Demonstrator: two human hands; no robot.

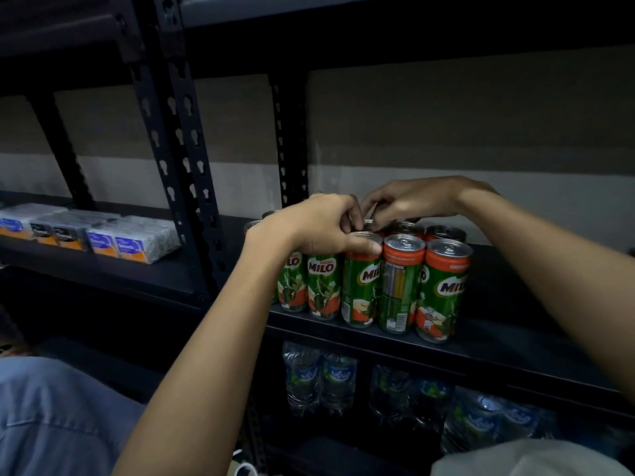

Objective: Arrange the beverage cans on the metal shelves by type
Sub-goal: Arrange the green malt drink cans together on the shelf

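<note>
My left hand (319,225) lies over the tops of the Milo cans (378,280), fingers curled down, the thumb pressed along the rim of one front-row can (361,286) and the fingertips tucked in toward the middle of the cluster. My right hand (412,201) reaches in from the other side, fingers bent and pinching at something small and silvery at the top of a can in the back row (405,228); I cannot tell whether it is the tab or the rim, since my own fingers hide it. The two hands almost touch above the cans. The cans stand upright in a tight group, green with orange bands and silver lids, near the front edge of the dark metal shelf (498,345), several in the front row and more behind them, just right of the perforated upright post (185,159). The can with its barcode side turned outward (400,286) sits between two that show the logo. On the shelf below, clear water bottles (319,376) with blue labels stand close together. Over on the neighbouring shelf to the left lie wrapped tissue packs (103,235) in a row, well apart from the cans. My denim-covered knee (51,417) shows at the lower left.
</note>
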